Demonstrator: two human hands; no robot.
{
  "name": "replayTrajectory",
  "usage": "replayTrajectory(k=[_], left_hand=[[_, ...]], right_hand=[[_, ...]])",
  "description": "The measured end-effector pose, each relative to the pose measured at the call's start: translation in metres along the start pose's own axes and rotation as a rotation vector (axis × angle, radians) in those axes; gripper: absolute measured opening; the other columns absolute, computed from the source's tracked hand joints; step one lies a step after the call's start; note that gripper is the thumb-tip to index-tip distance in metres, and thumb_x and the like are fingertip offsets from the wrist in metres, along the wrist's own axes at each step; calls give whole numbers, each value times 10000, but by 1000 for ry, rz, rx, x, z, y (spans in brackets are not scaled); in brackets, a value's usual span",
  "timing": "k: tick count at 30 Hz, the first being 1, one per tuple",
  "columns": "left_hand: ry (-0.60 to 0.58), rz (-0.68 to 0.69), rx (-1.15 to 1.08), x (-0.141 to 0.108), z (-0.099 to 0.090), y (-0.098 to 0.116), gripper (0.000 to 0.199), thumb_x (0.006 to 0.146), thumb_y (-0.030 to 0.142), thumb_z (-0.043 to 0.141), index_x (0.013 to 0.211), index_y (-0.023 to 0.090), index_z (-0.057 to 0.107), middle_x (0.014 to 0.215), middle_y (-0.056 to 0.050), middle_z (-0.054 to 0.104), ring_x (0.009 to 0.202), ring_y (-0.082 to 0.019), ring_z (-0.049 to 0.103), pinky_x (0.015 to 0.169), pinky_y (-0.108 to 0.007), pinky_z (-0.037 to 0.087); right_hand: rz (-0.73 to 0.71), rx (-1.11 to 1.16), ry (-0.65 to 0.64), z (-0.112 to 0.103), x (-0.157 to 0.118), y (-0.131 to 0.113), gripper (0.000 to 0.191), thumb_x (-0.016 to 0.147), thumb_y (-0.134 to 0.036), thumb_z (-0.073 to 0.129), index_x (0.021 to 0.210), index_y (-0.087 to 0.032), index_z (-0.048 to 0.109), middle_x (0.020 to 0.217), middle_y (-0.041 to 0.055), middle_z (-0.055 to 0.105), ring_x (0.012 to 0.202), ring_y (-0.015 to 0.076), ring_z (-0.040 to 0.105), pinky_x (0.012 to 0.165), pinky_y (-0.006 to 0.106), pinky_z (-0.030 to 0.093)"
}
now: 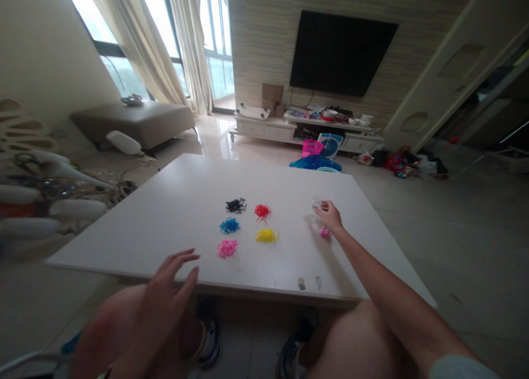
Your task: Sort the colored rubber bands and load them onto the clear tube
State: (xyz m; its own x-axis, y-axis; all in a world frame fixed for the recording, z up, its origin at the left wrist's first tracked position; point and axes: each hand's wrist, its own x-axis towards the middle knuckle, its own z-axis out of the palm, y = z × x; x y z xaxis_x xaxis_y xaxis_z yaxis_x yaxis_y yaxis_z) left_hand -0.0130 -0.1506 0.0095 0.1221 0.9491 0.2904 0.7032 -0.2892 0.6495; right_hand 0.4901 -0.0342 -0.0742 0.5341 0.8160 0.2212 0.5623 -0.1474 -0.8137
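Observation:
My right hand point(331, 217) reaches over the right part of the white table point(194, 186), its fingers closed on a small clear plastic container point(317, 202). Close below that hand lies a small round pink object point(324, 233). My left hand point(176, 280) hovers at the front edge, fingers apart and holding nothing. Small piles of what look like loom bands lie mid-table: black point(235, 205), red point(262, 211), blue point(230, 225), yellow point(266, 236) and pink point(227, 249). A tiny yellow-and-blue figure point(301, 283) and a small silvery piece point(318, 282) rest near the front edge.
Beyond the table's far edge are a blue plastic item point(316, 163) and a pink basket point(312, 147). A low cabinet point(264, 130) stands under a wall-mounted television point(343, 53). Blurred white-padded equipment point(78, 209) is at the left. My knees are below the front edge.

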Motion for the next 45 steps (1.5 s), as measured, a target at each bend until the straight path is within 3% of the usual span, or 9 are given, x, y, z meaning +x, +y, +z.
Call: replayTrajectory(k=[5,8,13,18,23,28,31,37,45], left_hand=[[-342,188,-122,84,49,39,217,891,345,541,986,227,696,1058,-54,720,987,-231,677,873,-373,560],[-460,254,-143,116,67,51,222,840,325,625,1012,197,684,1037,-74,729,946,-229,687,859,-363,558],[-602,282,-383,141,102,67,637,747,377,784,1322,205,571,1337,-127,633,1125,-252,651,947,-392,548],[-561,343,-523,150,122,76,480,757,385,794,1154,171,631,1111,-99,715,976,-218,689,904,-366,557],[-519,301,-463,172,107,61,381,701,368,812,962,148,643,899,-56,715,805,-182,674,711,-291,563],[-467,294,-351,193,95,37,419,656,369,822,966,152,642,850,-30,694,750,-158,646,676,-273,541],[-470,265,-329,198,97,24,439,640,363,831,974,146,647,855,-35,689,763,-159,641,709,-286,540],[-548,303,-314,199,105,18,441,650,333,818,1029,147,688,872,-45,710,793,-170,647,747,-297,540],[-637,330,-171,202,120,7,540,634,338,808,1140,162,735,936,-69,747,870,-221,675,794,-332,529]], right_hand=[[-92,36,36,1,-20,-28,410,713,-494,707,974,-203,587,1018,115,678,937,255,640,845,411,537],[-122,188,-72,3,-45,-57,415,753,-536,699,971,-210,562,1050,89,666,887,227,660,743,359,547],[-176,408,-370,23,-88,-113,386,760,-475,752,966,-217,552,992,41,677,951,207,668,739,308,551],[-164,525,-468,45,-105,-142,371,771,-456,770,977,-222,569,997,35,693,982,203,669,753,305,561],[-212,425,-628,54,-95,-126,416,728,-381,826,1049,-211,622,1010,41,693,954,195,670,816,339,570],[-523,-122,-700,72,-95,-94,361,735,-183,811,1081,-206,709,1045,75,705,931,208,654,894,377,521],[-586,-322,-677,86,-96,-83,266,774,-167,777,1036,-213,759,1034,95,725,987,241,649,919,376,492],[-595,-327,-637,99,-87,-81,122,754,-87,733,775,-200,774,826,43,746,811,198,658,786,292,481],[-581,-206,-554,81,-74,-83,116,792,-104,675,793,-178,764,800,34,745,744,160,662,734,267,486]])
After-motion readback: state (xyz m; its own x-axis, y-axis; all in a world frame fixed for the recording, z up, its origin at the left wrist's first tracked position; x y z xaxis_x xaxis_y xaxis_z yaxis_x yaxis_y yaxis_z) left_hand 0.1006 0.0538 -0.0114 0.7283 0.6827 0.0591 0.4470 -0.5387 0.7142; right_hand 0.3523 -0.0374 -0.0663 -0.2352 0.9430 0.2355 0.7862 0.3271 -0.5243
